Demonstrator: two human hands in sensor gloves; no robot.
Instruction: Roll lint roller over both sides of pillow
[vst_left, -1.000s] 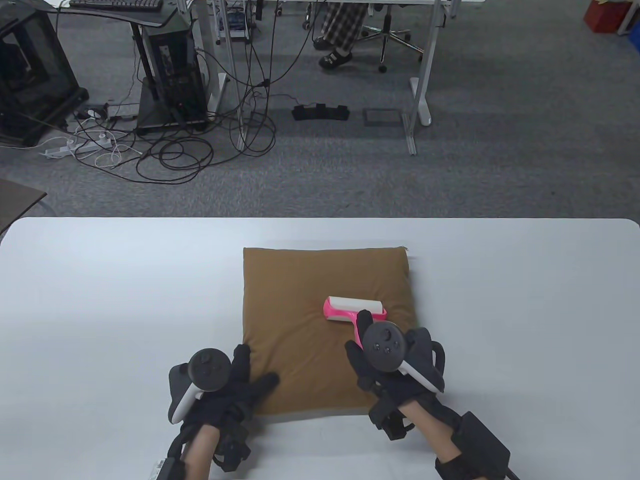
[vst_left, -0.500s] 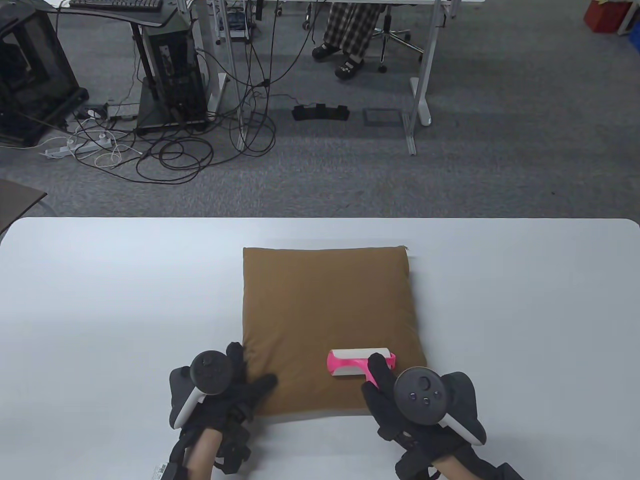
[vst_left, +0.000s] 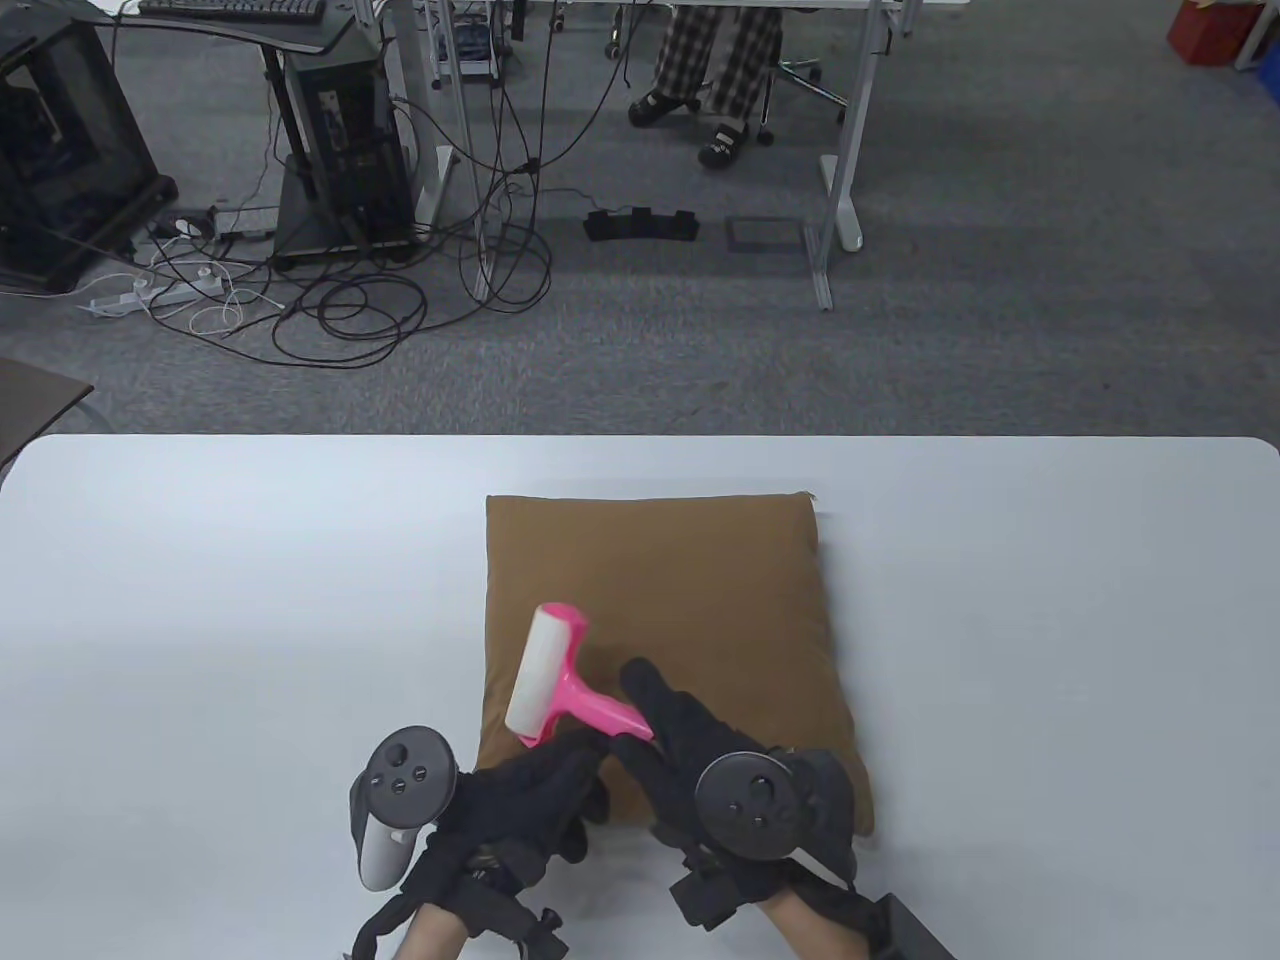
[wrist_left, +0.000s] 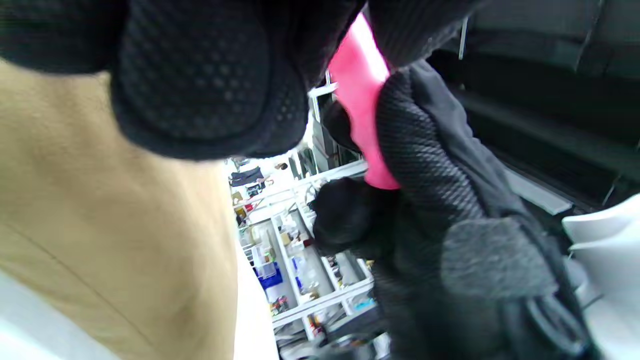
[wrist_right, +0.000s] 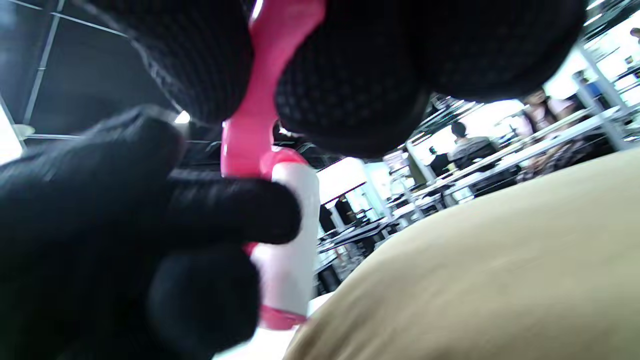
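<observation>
A brown pillow (vst_left: 690, 590) lies flat in the middle of the white table (vst_left: 200, 600). The lint roller (vst_left: 545, 675) has a white roll and a pink handle (vst_left: 605, 715). It is over the pillow's near left part, roll turned lengthwise, pointing away from me. My right hand (vst_left: 650, 725) grips the pink handle, which also shows in the right wrist view (wrist_right: 270, 65). My left hand (vst_left: 565, 765) reaches in from the left, and its fingers (wrist_right: 230, 210) close around the near end of the roll (wrist_right: 290, 240). The left wrist view shows the handle (wrist_left: 365, 100) between both gloves, over the pillow (wrist_left: 100, 240).
The table's far edge (vst_left: 640, 437) borders grey carpet. Beyond it are desk legs, cables, a computer tower (vst_left: 345, 150) and a seated person's legs (vst_left: 710, 60). Bare table lies left and right of the pillow.
My right hand pulled the roller down the pillow's right side, then swung it to the near left with the roll turned lengthwise. My left hand left the pillow's corner and took the roll's end.
</observation>
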